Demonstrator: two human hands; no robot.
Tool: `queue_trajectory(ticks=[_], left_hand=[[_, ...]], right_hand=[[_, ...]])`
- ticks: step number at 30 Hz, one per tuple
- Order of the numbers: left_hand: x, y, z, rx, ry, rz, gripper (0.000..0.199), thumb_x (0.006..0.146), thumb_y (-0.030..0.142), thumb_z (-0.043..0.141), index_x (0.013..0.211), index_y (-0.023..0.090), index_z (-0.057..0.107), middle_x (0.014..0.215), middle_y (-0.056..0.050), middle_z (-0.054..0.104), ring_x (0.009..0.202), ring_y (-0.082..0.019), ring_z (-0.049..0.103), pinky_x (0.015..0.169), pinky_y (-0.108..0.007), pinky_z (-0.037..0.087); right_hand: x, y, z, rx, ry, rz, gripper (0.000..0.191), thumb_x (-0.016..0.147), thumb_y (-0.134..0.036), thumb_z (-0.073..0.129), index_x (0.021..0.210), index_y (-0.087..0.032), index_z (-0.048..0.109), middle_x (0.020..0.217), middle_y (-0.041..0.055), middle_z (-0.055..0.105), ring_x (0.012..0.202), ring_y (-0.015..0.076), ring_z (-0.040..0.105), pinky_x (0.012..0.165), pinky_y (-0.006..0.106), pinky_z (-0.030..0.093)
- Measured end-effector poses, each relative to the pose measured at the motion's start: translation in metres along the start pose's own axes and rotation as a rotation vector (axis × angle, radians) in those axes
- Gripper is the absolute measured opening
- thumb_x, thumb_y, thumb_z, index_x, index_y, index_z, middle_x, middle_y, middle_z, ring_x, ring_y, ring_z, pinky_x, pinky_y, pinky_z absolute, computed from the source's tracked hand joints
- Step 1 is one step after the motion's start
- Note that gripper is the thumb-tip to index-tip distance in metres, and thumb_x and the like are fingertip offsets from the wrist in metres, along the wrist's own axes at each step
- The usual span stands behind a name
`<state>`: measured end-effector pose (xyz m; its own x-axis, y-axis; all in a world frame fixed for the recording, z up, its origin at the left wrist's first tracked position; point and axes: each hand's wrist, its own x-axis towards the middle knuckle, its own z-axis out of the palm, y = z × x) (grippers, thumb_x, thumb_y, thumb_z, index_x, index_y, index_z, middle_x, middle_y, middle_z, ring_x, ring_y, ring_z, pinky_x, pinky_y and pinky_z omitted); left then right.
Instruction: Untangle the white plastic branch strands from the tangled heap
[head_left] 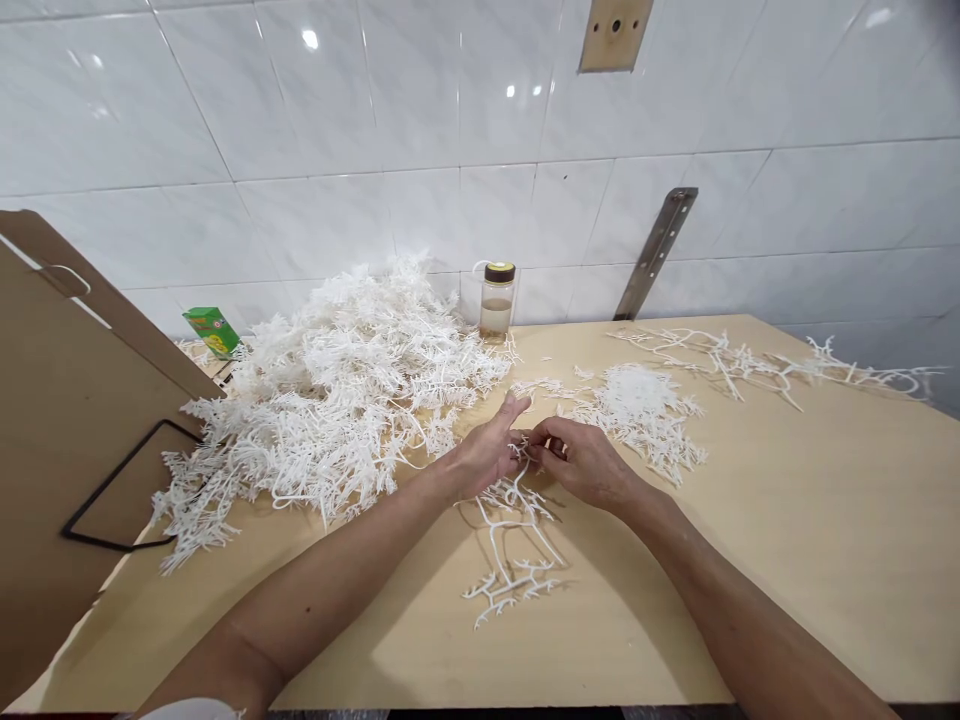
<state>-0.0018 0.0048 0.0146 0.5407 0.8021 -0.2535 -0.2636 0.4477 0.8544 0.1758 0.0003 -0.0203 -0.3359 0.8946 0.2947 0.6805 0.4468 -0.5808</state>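
A white branched plastic piece (504, 525), like a sprue with small twig ends, hangs from my hands down over the table. My left hand (491, 450) has its fingers closed round the upper part of it, with the thumb raised. Against it, my right hand (574, 455) pinches at the same spot, thumb and forefinger together; the exact bit between them is too small to make out. Just right of my hands lies a small heap of loose white twig pieces (637, 410). To the left rises a large pile of white branched pieces (337, 380).
Bare white stems (727, 360) lie at the back right of the wooden table (810, 540). A lidded jar of liquid (496, 305) stands by the tiled wall. At left are a green box (212, 330), a cardboard panel (75, 430) and a black wire frame (112, 490).
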Motion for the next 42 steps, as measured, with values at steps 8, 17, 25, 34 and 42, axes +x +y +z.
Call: queue_trajectory(ticks=[8, 17, 25, 34, 42], left_hand=[[0.006, 0.030, -0.033, 0.370, 0.070, 0.086, 0.036, 0.088, 0.045, 0.060, 0.090, 0.011, 0.074, 0.101, -0.018, 0.072, 0.093, -0.024, 0.067, 0.090, -0.038, 0.050], [0.008, 0.035, -0.044, 0.534, 0.241, 0.050, 0.018, 0.084, 0.027, 0.065, 0.078, 0.010, 0.067, 0.077, -0.008, 0.068, 0.062, -0.012, 0.062, 0.060, -0.025, 0.047], [0.009, 0.034, -0.046, 0.581, 0.271, 0.088, 0.017, 0.082, 0.027, 0.067, 0.075, 0.012, 0.067, 0.072, -0.006, 0.067, 0.061, -0.011, 0.060, 0.060, -0.024, 0.046], [0.016, 0.037, -0.061, 0.686, 0.405, 0.078, 0.012, 0.078, 0.022, 0.069, 0.074, 0.011, 0.067, 0.070, -0.006, 0.067, 0.058, -0.010, 0.058, 0.060, -0.024, 0.047], [0.017, 0.037, -0.066, 0.673, 0.343, 0.084, 0.018, 0.080, 0.029, 0.070, 0.080, 0.011, 0.069, 0.075, -0.007, 0.068, 0.062, -0.012, 0.060, 0.064, -0.027, 0.050]], right_hand=[[-0.004, 0.003, -0.016, 0.026, -0.055, 0.127, 0.004, 0.074, -0.022, 0.056, 0.078, -0.022, 0.057, 0.061, -0.0021, 0.060, 0.054, 0.0135, 0.053, 0.053, 0.025, 0.038], [-0.002, -0.004, -0.023, -0.093, 0.134, 0.009, 0.018, 0.087, -0.036, 0.056, 0.086, -0.020, 0.064, 0.079, 0.0043, 0.067, 0.060, 0.0153, 0.057, 0.059, 0.030, 0.046], [-0.009, -0.052, 0.025, -0.195, -0.068, -0.338, 0.021, 0.086, -0.035, 0.064, 0.100, -0.018, 0.064, 0.096, 0.0097, 0.067, 0.092, 0.0251, 0.060, 0.079, 0.039, 0.048], [-0.008, -0.036, 0.021, 0.011, -0.163, 0.061, 0.008, 0.076, -0.015, 0.056, 0.072, -0.020, 0.061, 0.063, -0.0014, 0.062, 0.056, 0.0125, 0.054, 0.054, 0.025, 0.038], [-0.002, -0.017, -0.005, 0.680, -0.167, 0.372, 0.023, 0.082, -0.041, 0.064, 0.084, -0.018, 0.062, 0.058, -0.0016, 0.060, 0.048, 0.0128, 0.057, 0.046, 0.024, 0.044]])
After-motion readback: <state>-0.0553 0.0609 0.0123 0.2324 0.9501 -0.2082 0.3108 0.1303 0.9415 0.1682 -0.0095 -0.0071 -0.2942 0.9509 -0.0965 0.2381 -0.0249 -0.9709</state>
